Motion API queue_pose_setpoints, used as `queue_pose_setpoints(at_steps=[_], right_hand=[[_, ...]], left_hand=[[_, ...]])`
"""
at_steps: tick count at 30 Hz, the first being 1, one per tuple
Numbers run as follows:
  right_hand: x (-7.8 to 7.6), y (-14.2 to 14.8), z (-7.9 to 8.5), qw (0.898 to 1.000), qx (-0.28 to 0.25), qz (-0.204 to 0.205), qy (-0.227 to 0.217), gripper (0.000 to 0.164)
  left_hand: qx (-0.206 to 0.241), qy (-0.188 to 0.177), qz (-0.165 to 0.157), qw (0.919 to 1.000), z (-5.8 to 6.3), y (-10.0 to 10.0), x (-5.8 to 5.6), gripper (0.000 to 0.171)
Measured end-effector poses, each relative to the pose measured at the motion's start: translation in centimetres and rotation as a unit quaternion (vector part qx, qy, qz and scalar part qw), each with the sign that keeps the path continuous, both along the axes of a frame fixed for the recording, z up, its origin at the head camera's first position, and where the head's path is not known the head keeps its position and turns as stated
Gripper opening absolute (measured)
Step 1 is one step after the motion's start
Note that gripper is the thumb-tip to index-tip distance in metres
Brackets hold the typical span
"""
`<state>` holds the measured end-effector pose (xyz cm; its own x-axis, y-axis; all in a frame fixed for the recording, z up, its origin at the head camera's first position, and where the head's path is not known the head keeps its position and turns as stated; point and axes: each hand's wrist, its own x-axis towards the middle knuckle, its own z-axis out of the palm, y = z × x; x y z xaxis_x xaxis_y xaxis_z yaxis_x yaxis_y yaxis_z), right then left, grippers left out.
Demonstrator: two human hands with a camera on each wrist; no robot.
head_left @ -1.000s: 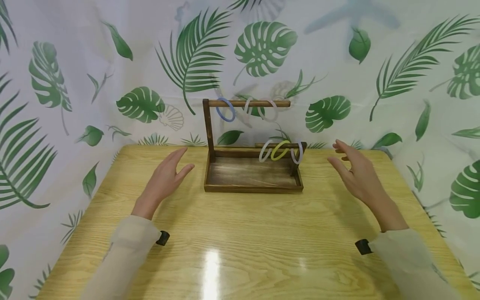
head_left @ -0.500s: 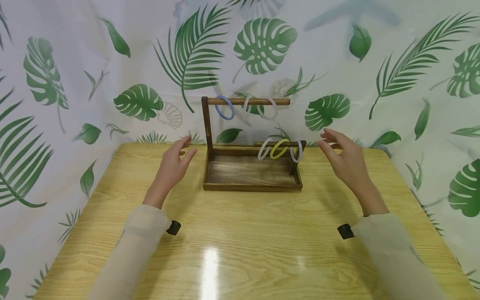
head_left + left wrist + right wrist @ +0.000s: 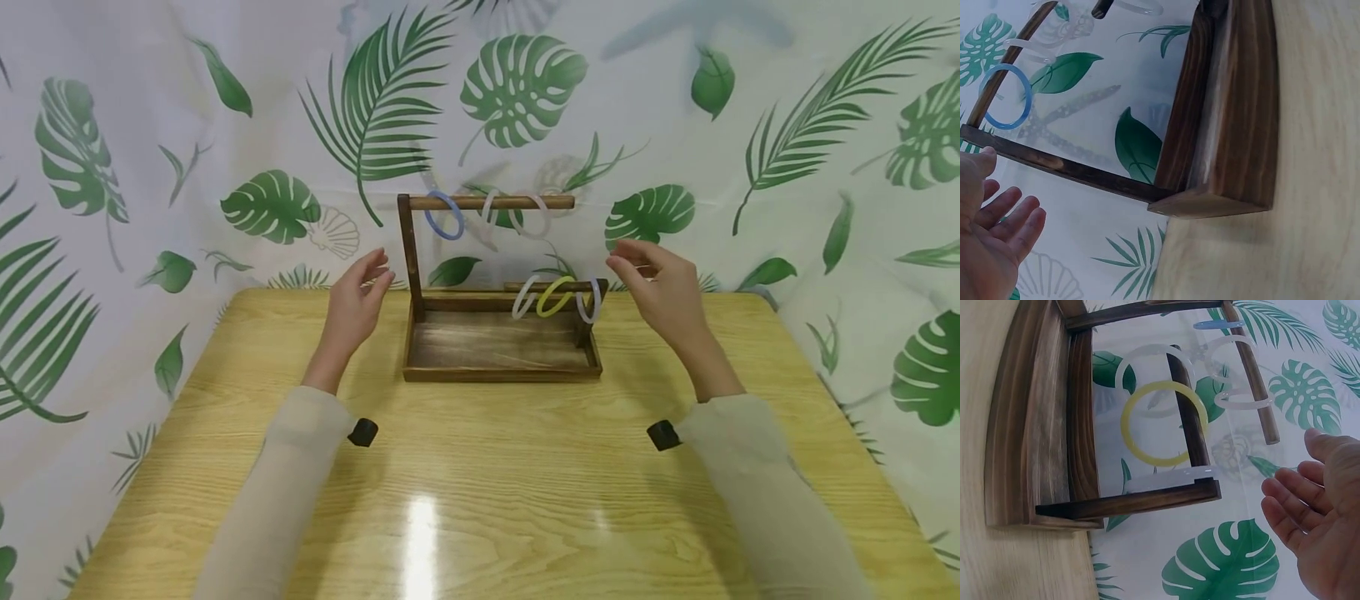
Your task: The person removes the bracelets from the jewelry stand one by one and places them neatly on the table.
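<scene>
Wooden rack (image 3: 498,340) at twelve o'clock, blue ring (image 3: 1029,97) hung high, yellow ring (image 3: 1125,423) hung low; left hand (image 3: 354,307) hovers at the rack's nine, right hand (image 3: 667,287) at its three, thumbs and fingers apart

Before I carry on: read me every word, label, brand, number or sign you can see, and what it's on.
No readable text shows in any of the three views.
Wooden rack: no lettering visible.
Rings: no marks visible.
Table: wood grain and glare only.
Backdrop: printed leaves, shells and a starfish, no words.
Black pieces at the cuffs: too small to tell.
</scene>
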<state>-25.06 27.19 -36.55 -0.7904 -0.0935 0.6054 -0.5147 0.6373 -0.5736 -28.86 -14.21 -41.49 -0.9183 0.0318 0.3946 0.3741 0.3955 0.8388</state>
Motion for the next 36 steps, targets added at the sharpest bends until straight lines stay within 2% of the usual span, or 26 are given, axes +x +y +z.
queue_pose_setpoints(at_steps=[10, 23, 31, 36], right_hand=[[-1.4, -2.8, 0.8, 0.999, -0.04, -0.007, -0.016, 0.03], [-3.2, -5.1, 1.5, 0.997, -0.062, -0.018, -0.035, 0.03], [-4.3, -6.0, 1.4, 0.997, -0.067, -0.011, -0.04, 0.029], [-4.9, -6.7, 1.8, 0.996, -0.067, -0.016, -0.053, 0.029]], left_hand=[[0.03, -0.002, 0.005, 0.9995, 1.9, 0.4, -1.4, 0.044], [0.035, -0.001, 0.004, 0.9994, 4.0, 1.2, -2.7, 0.046], [0.038, -0.003, -0.005, 0.9993, 4.8, 1.8, -3.3, 0.045], [0.041, -0.004, -0.008, 0.9991, 4.9, 1.9, -3.6, 0.044]])
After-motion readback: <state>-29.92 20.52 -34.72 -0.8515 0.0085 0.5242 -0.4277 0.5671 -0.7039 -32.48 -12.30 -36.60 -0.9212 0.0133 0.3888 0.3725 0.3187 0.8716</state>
